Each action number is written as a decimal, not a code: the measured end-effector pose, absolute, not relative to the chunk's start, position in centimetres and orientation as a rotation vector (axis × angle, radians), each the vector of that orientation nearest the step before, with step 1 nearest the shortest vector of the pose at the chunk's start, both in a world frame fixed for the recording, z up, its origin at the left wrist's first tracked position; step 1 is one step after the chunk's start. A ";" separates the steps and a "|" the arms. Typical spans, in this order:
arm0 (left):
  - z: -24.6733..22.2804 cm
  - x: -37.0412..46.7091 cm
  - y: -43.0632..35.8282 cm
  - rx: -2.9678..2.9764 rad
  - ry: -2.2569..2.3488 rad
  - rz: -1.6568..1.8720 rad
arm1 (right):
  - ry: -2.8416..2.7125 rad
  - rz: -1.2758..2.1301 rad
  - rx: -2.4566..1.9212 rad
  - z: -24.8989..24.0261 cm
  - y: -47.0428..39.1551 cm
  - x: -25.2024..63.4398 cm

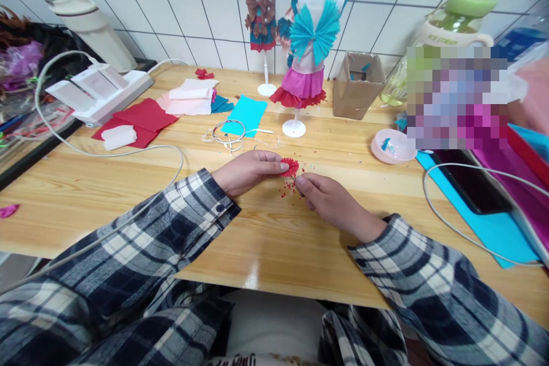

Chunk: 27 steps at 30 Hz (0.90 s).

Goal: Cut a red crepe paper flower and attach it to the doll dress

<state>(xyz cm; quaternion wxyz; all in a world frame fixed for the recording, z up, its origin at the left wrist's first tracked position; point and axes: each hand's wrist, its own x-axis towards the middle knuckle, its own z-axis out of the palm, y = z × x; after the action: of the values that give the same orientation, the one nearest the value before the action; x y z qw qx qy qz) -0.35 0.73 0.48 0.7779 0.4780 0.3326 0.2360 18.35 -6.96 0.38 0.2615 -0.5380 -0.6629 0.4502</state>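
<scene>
Between the thumb and fingers of my left hand (253, 171) is a small red pleated paper fan (292, 166) with a jagged edge. My right hand (330, 197) is closed in a pinch just below and to the right of the fan. Something thin and dark seems to stick out of its fingertips, too small to name. Tiny red paper scraps (288, 187) lie scattered on the wooden table (266, 240) under and around both hands. Behind them stands a white mini dress form (311, 23) wearing a blue pleated paper bow and a pink skirt with red trim.
Red paper sheets (146, 120), a blue sheet (246, 114) and wire rings (229, 131) lie beyond my left hand. A second dress form (261, 17), cardboard box (358, 86), pink bowl (392, 146) and phone (472, 183) stand or lie around. A white cable (182, 160) crosses the left side.
</scene>
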 end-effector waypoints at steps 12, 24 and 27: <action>0.6 -0.3 0.7 1.088 0.755 0.471 | -1.849 1.217 -1.442 0.7 -6.8 18.3; 0.4 -0.4 0.7 1.021 0.717 0.527 | -1.871 1.193 -1.462 0.6 -6.7 18.4; 0.4 -0.3 0.8 1.019 0.714 0.530 | -1.875 1.193 -1.465 0.6 -6.8 18.5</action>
<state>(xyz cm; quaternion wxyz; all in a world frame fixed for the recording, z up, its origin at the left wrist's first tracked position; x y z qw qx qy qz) -0.34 0.76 0.39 0.7799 0.4716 0.3305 0.2452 18.47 -6.78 0.64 0.2375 -0.5344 -0.6844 0.4354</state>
